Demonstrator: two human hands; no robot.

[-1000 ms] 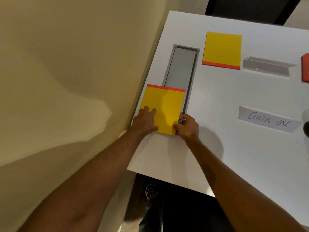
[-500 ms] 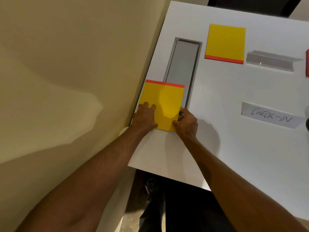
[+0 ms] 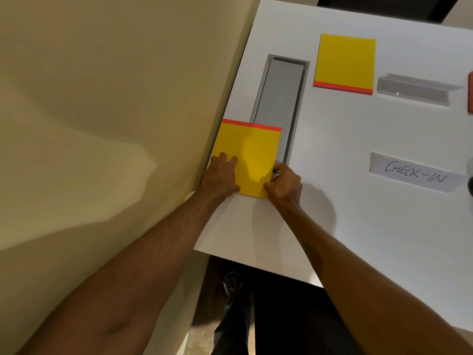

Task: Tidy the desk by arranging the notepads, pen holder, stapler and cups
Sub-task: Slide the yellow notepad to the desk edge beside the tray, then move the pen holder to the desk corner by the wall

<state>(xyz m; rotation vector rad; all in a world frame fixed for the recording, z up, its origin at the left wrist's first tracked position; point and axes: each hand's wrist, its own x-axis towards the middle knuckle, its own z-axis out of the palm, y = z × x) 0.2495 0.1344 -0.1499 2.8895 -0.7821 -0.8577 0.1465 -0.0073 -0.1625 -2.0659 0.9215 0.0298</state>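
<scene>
A yellow notepad with a red strip along its far edge [image 3: 252, 155] lies at the left edge of the white desk [image 3: 358, 213], partly over a grey recessed tray [image 3: 280, 98]. My left hand [image 3: 221, 176] rests flat on the pad's near left corner. My right hand [image 3: 284, 185] pinches the pad's near right corner. A second yellow notepad [image 3: 345, 61] lies farther back, its red strip toward me. No pen holder, stapler or cup is clearly in view.
A beige wall [image 3: 102, 111] runs close along the desk's left edge. A clear sign holder [image 3: 414, 89] lies behind a "CHECK-IN" sign [image 3: 414, 174]. A red object [image 3: 470, 93] and a dark object [image 3: 470, 180] are cut off at the right edge.
Both hands and the near notepad have slid slightly left and toward the wall; the grip looks unchanged. The camera has also shifted.
</scene>
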